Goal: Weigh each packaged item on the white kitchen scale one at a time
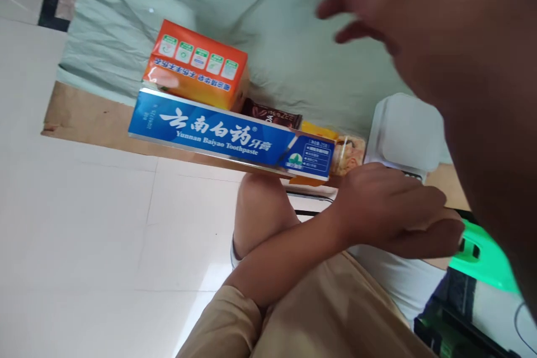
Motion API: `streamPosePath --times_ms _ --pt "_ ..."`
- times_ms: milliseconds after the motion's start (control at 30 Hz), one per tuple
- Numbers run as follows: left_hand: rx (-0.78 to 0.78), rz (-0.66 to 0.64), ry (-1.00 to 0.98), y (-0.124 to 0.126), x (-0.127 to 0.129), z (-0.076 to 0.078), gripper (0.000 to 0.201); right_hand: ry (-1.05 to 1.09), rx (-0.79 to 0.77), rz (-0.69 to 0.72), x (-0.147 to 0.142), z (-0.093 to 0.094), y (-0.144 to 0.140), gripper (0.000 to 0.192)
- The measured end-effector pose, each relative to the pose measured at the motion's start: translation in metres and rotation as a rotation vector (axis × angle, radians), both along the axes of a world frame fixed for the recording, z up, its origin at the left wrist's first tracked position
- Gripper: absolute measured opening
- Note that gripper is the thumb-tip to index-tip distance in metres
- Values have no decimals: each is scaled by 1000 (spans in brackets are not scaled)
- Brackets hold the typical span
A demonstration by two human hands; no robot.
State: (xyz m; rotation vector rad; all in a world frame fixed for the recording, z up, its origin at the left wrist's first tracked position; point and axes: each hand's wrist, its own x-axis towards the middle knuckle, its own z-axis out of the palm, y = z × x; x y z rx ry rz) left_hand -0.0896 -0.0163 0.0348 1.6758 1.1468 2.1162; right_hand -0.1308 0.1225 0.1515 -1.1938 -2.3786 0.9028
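The left hand (390, 210) rests with fingers (436, 229) curled loosely, gripping nothing, just beside a white box (405, 131). The right hand (419, 28) hovers blurred above, fingers (335, 8) spread, empty. Beyond the left fingertips' far side lie a blue toothpaste carton (226, 134), an orange box (195, 64) and snack packets (348, 154) on the bed (272, 28).

A green plastic stool (486, 254) stands on the pale tiled floor (84, 235), beside a mint-green bedsheet (268, 28).
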Motion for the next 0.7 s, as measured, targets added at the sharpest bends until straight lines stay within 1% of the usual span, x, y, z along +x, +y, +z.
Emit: streamPosePath --times_ms 33,67,100,133,167,233,267,300,367,433,500,600,700 --pt "3 -6 26 1 1 -1 40 142 -14 27 38 -1 -7 31" --pt "5 -18 48 1 2 -1 40 257 -23 -70 79 -5 -15 25" --pt "5 -24 52 3 4 -3 40 344 -11 -215 119 -12 -26 25" --pt "17 -33 53 4 7 -4 39 420 56 -381 159 -21 -38 30" --pt "29 -41 54 4 10 -6 38 453 106 -541 196 -31 -51 36" --pt "51 -63 49 4 17 -8 36 424 98 -869 262 -52 -78 32" --pt "50 -79 53 4 21 -8 36 410 77 -1000 290 -60 -92 30" --pt "37 -101 65 2 23 -7 35 402 71 -1102 315 -68 -104 29" --pt "-5 -180 124 -1 27 -6 34 400 76 -1227 356 -77 -124 28" --pt "-43 -259 217 -2 31 -5 33 408 100 -1289 389 -82 -138 28" --pt "-67 -323 279 -1 36 -7 33 417 124 -1337 418 -87 -145 28" --pt "-100 -381 329 4 51 -11 33 437 177 -1393 458 -96 -145 32" --pt "-148 -425 371 10 80 -11 33 464 294 -1455 500 -102 -134 39"
